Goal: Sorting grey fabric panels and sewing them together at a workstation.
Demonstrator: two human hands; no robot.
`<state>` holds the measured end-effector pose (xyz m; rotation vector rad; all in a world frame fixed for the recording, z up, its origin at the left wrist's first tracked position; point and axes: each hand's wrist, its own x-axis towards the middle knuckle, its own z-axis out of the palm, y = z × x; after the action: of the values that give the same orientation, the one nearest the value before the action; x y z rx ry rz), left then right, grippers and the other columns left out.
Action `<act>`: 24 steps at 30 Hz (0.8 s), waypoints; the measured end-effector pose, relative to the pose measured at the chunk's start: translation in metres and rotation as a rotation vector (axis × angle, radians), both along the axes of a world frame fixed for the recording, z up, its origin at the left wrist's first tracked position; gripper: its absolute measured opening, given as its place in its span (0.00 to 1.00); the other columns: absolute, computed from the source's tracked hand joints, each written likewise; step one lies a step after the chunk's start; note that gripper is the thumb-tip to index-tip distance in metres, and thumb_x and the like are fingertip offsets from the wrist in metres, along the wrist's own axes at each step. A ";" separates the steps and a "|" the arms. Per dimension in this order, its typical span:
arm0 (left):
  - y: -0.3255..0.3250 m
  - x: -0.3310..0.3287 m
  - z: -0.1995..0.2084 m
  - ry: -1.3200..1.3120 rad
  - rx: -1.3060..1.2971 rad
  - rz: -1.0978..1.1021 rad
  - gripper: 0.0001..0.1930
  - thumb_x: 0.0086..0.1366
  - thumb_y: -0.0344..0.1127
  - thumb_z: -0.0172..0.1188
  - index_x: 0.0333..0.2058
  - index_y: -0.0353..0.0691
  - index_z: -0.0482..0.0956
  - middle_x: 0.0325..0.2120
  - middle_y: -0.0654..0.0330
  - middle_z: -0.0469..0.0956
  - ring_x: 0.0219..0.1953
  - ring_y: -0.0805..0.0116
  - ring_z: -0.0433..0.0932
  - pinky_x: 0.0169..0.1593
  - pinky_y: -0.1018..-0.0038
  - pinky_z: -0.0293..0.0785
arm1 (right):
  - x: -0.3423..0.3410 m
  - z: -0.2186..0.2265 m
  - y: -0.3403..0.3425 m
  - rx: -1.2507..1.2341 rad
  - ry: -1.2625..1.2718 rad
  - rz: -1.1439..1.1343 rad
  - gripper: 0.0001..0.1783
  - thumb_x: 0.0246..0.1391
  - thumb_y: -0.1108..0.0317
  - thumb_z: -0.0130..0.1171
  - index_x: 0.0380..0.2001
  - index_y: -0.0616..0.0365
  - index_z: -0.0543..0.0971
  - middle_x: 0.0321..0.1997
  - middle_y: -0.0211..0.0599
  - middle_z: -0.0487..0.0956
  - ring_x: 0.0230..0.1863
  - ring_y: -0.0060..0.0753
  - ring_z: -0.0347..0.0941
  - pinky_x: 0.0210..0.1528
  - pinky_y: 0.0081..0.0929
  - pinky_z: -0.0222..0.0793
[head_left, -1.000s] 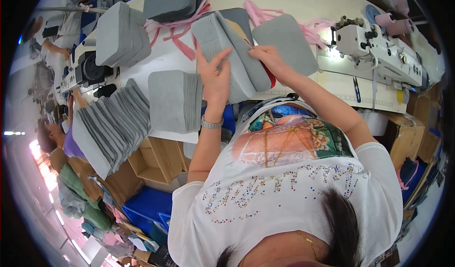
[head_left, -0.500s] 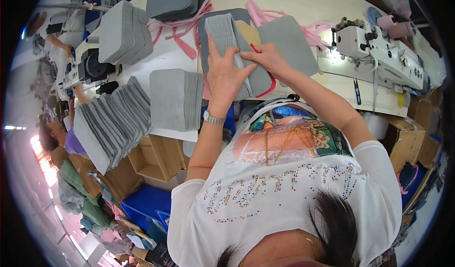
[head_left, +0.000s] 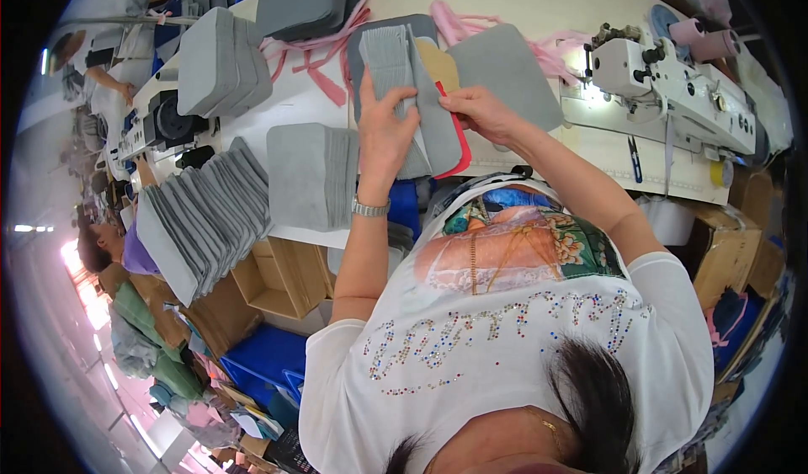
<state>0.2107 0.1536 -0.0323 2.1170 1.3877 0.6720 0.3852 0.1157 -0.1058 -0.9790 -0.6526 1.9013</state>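
Observation:
A fanned stack of thin grey fabric pads (head_left: 389, 57) leans over a darker grey pad (head_left: 417, 24) on the white table. My left hand (head_left: 387, 133) lies on that stack, its fingers spread and its thumb near the stack's right side. A single grey pad (head_left: 435, 129) with a red strip (head_left: 461, 141) along its right edge tilts up beside the stack. My right hand (head_left: 481, 110) pinches this pad by its red upper edge. Behind it shows a tan rounded piece (head_left: 439, 63), partly hidden. To the right a flat grey pad (head_left: 509, 74) rests on the table.
At right stands a white sewing machine (head_left: 665, 78), lamp lit, with small blue-handled snips (head_left: 635, 159) nearby. Several grey pad stacks (head_left: 307, 175) line the left side, one overhanging the edge. Pink strips (head_left: 324, 78) lie at the back. Another person (head_left: 139, 247) is at far left.
My left hand has shifted slightly left and down. The red-edged pad has swung away from the stack, opening a gap, and my right hand has moved a little right with it.

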 end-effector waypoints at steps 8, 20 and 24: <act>0.003 -0.006 -0.009 -0.079 -0.016 0.011 0.08 0.48 0.31 0.60 0.30 0.44 0.80 0.58 0.42 0.55 0.55 0.50 0.66 0.50 0.68 0.67 | -0.005 0.015 0.001 -0.083 0.087 -0.005 0.14 0.54 0.58 0.55 0.30 0.60 0.78 0.28 0.31 0.77 0.25 0.19 0.72 0.24 0.15 0.69; 0.007 -0.011 -0.007 -0.028 -0.049 0.070 0.10 0.47 0.39 0.62 0.27 0.41 0.82 0.55 0.41 0.61 0.48 0.50 0.71 0.50 0.67 0.67 | -0.005 0.022 0.012 0.069 -0.094 0.154 0.13 0.50 0.59 0.60 0.28 0.59 0.79 0.23 0.26 0.74 0.22 0.16 0.70 0.20 0.13 0.68; 0.007 -0.006 0.004 -0.085 -0.163 0.076 0.11 0.48 0.38 0.63 0.28 0.36 0.82 0.56 0.40 0.60 0.54 0.52 0.68 0.54 0.71 0.63 | -0.007 0.020 0.014 0.029 -0.075 0.106 0.12 0.49 0.59 0.61 0.28 0.58 0.79 0.23 0.24 0.73 0.22 0.15 0.69 0.20 0.13 0.68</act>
<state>0.2046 0.1605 -0.0288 1.8967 1.4316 0.6471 0.3778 0.1302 -0.0856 -1.0194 -0.7875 1.9493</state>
